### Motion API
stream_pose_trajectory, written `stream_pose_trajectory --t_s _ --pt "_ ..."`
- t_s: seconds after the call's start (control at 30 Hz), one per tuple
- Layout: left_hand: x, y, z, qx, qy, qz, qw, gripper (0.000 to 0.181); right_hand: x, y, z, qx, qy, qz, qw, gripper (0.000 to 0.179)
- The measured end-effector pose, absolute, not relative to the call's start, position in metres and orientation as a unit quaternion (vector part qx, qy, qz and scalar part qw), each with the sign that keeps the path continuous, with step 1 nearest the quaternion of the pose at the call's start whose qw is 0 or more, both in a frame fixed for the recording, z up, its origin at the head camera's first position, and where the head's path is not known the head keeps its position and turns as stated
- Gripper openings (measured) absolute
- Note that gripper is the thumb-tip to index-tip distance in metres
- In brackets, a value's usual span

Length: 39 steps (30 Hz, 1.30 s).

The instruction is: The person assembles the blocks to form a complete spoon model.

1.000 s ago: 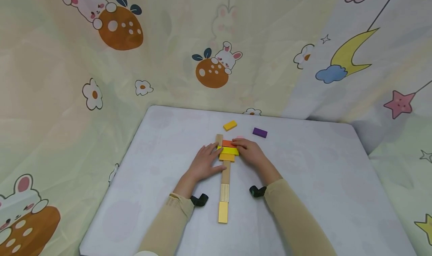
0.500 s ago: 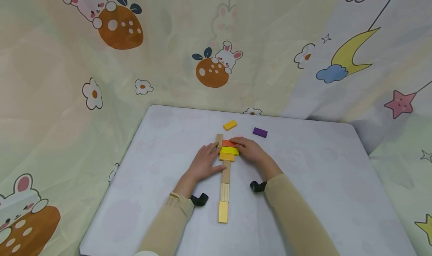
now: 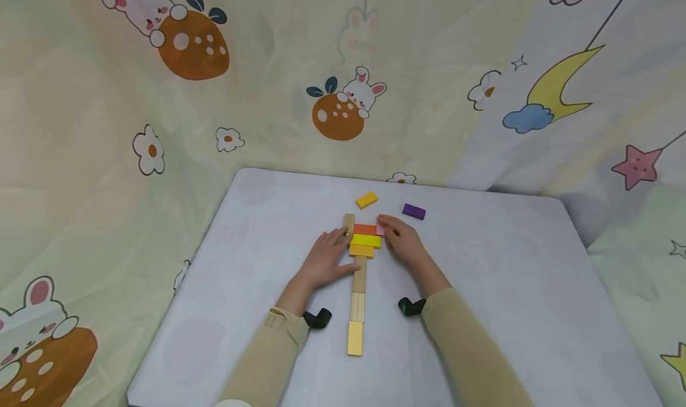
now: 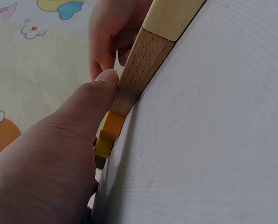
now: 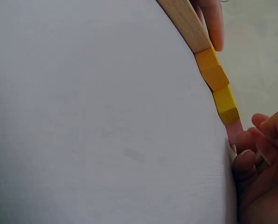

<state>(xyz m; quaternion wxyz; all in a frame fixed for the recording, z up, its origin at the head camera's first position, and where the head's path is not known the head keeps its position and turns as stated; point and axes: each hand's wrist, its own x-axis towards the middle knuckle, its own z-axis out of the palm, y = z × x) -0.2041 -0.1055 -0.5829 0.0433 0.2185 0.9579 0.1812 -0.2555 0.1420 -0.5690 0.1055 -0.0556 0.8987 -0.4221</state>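
In the head view, my left hand (image 3: 324, 261) rests along the left side of a line of wooden blocks. Its fingertips touch the upper end by the yellow block (image 3: 365, 241), and its thumb lies on a plain wooden block (image 3: 359, 275). My right hand (image 3: 403, 240) has curled fingers at a small pink block (image 3: 380, 230), which sits at the right end of an orange-red block (image 3: 365, 229). In the right wrist view, fingertips touch the pink block (image 5: 233, 132) just past the yellow one. An amber block (image 3: 361, 251) lies below the yellow block.
A loose yellow-orange block (image 3: 367, 200) and a purple block (image 3: 414, 211) lie farther back on the white table (image 3: 482, 311). Another plain block (image 3: 349, 223) stands at the line's far left end. Lighter blocks (image 3: 355, 338) form its near end. A printed cloth hangs behind.
The pink block has come nearer, from behind the orange-red block to its right end. My right hand has shifted slightly right, uncovering it. My left hand stays in place.
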Motion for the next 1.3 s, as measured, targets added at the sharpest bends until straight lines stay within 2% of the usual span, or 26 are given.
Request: stream_pose_trajectory --t_s 0.37,0.53,0.73,1.17,1.3 --pt "-0.204 -0.107 -0.583 0.219 0.957 0.184 0.045 0.090 -0.247 0.139 -0.571 -0.058 0.898 -0.429 0.080 0.037" --pt "-0.204 -0.107 -0.583 0.217 0.958 0.181 0.037 0.090 -0.243 0.138 -0.573 -0.064 0.903 -0.421 0.053 0.037" --pt "-0.204 -0.106 -0.584 0.216 0.958 0.183 0.042 0.090 -0.236 0.139 -0.573 -0.025 0.907 -0.420 0.015 0.035" --pt "-0.204 -0.105 -0.584 0.216 0.959 0.179 0.041 0.090 -0.231 0.137 -0.568 -0.019 0.919 -0.393 0.013 0.034" --pt "-0.204 -0.104 -0.583 0.217 0.959 0.179 0.042 0.090 -0.233 0.139 -0.568 -0.016 0.922 -0.385 0.037 0.035"
